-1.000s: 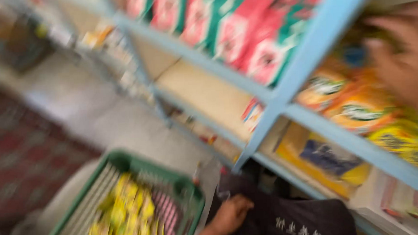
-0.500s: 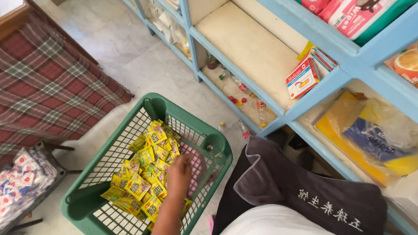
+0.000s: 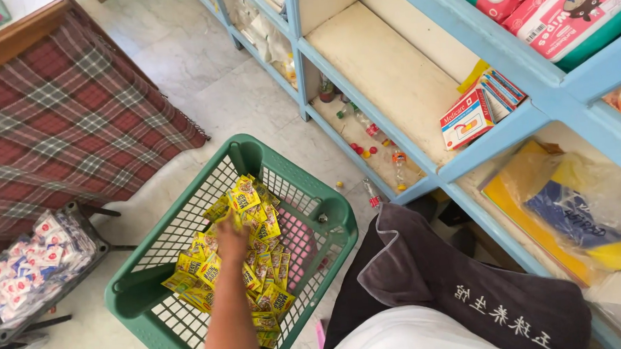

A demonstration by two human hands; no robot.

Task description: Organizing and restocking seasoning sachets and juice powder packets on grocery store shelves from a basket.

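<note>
Down into the green basket (image 3: 153, 289) reaches the left hand (image 3: 230, 237), fingers buried among yellow sachets (image 3: 259, 269).

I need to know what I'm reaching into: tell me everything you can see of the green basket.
The basket is green plastic, rectangular with rounded corners, a thick solid rim and open lattice walls and bottom. It stands upright on the pale tiled floor, beside the blue shelf and close to the person's dark apron. It holds a loose heap of small yellow sachets over something pink. The left hand reaches down into it and rests on the sachets. No damage shows.
</note>
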